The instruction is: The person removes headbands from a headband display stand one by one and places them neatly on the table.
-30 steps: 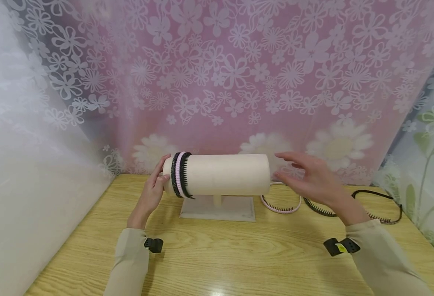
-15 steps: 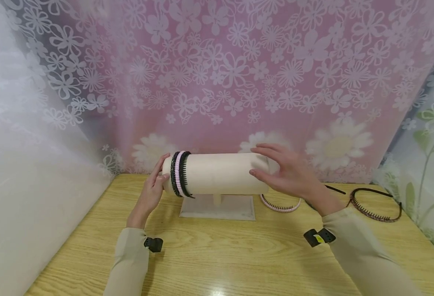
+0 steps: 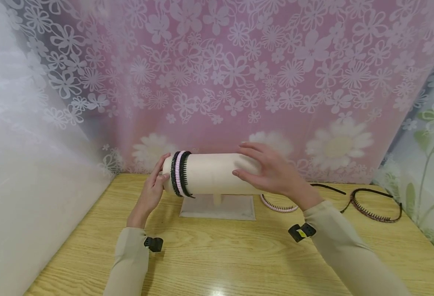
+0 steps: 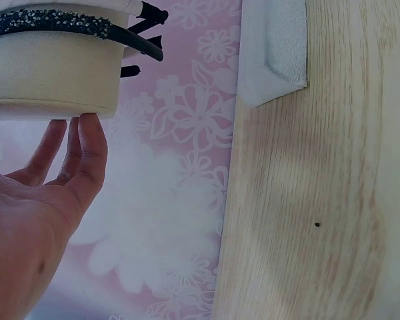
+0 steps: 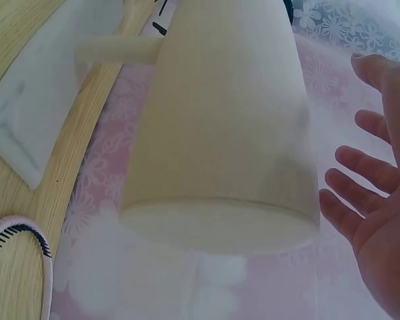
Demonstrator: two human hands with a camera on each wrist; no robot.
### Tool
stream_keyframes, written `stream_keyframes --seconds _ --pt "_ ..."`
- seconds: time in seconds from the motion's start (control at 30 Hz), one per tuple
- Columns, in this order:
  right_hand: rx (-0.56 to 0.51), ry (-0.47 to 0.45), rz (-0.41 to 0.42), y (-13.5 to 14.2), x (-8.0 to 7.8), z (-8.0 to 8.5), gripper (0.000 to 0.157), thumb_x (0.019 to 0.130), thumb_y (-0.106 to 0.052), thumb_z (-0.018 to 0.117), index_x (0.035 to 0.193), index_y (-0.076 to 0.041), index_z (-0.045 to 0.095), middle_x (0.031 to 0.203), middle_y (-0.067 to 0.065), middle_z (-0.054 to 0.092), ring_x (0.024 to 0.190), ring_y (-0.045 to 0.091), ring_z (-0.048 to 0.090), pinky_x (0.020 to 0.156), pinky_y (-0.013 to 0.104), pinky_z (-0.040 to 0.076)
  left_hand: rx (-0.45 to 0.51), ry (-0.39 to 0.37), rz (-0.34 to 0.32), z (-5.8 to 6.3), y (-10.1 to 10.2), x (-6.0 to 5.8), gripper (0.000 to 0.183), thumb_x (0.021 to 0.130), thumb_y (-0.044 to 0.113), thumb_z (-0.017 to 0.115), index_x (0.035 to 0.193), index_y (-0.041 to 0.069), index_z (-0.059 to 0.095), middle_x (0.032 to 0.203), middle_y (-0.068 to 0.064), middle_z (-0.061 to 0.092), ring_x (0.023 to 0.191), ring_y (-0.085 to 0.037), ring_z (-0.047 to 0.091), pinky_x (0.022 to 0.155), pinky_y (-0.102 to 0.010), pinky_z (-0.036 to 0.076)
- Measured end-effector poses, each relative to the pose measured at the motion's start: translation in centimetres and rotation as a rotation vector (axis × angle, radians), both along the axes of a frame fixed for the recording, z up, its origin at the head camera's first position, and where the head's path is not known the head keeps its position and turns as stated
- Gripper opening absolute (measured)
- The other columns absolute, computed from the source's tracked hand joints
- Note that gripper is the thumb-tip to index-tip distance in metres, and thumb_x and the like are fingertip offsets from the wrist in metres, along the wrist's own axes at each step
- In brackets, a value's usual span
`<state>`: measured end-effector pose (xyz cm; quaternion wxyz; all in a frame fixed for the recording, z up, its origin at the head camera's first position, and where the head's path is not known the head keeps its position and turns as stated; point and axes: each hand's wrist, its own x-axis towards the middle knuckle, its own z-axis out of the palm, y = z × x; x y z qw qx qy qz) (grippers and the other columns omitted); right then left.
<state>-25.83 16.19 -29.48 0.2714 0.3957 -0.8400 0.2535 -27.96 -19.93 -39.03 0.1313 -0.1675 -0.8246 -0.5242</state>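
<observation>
While the left hand point(image 3: 151, 195) grips the cylinder point(image 3: 214, 174), the right hand point(image 3: 274, 172) is spread, empty.
Likely light, stiff; hold its ends.

The head view looks forward and down from above, farthest back, over the desk point(image 3: 217, 255). Both wrist views look from close by, turned sideways: the left at the cream roll's point(image 3: 213, 172) left end, the right at its right end. All 3 share roll, base point(image 3: 217, 212) and backdrop point(image 3: 217, 82).
</observation>
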Motion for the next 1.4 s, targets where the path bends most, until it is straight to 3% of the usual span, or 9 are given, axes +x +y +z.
stream_keyframes --seconds 0.2,0.63,1.0,1.4 --pt "0.014 -0.003 0.071 -1.3 -0.7 -0.1 0.055 0.087 -0.031 0.080 0.135 -0.007 0.066 0.139 0.016 0.063 0.131 0.034 0.058 0.109 0.052 0.047 -0.002 -0.003 0.002 -0.2 0.0 0.0 0.055 0.108 0.027 0.038 0.158 0.048 0.029 0.159 -0.004 0.044 0.115 -0.028 0.053 0.086 -0.042 0.045" --pt "0.073 -0.128 0.080 -4.5 -1.3 -0.1 0.059 0.090 -0.040 0.077 0.139 -0.009 0.063 0.143 0.009 0.060 0.136 0.027 0.053 0.113 0.047 0.044 -0.008 -0.004 0.007 -0.3 0.0 0.0 0.055 0.108 0.028 0.037 0.159 0.047 0.028 0.159 -0.004 0.044 0.113 -0.028 0.053 0.084 -0.040 0.045" --pt "0.156 -0.177 0.003 -7.2 -2.0 -0.2 0.066 0.089 -0.054 0.073 0.146 -0.024 0.058 0.146 0.005 0.058 0.137 0.026 0.053 0.111 0.049 0.045 -0.012 -0.010 0.012 -0.2 0.1 0.0 0.055 0.108 0.028 0.037 0.157 0.051 0.028 0.161 -0.002 0.041 0.119 -0.027 0.054 0.089 -0.043 0.045" --pt "0.308 -0.173 -0.109 -9.8 -2.5 0.0 0.082 0.085 -0.066 0.069 0.152 -0.022 0.050 0.151 0.008 0.054 0.139 0.029 0.051 0.112 0.052 0.042 -0.014 0.001 0.004 0.0 0.0 0.1 0.055 0.109 0.027 0.036 0.158 0.050 0.027 0.157 -0.004 0.045 0.107 -0.028 0.055 0.080 -0.042 0.047"
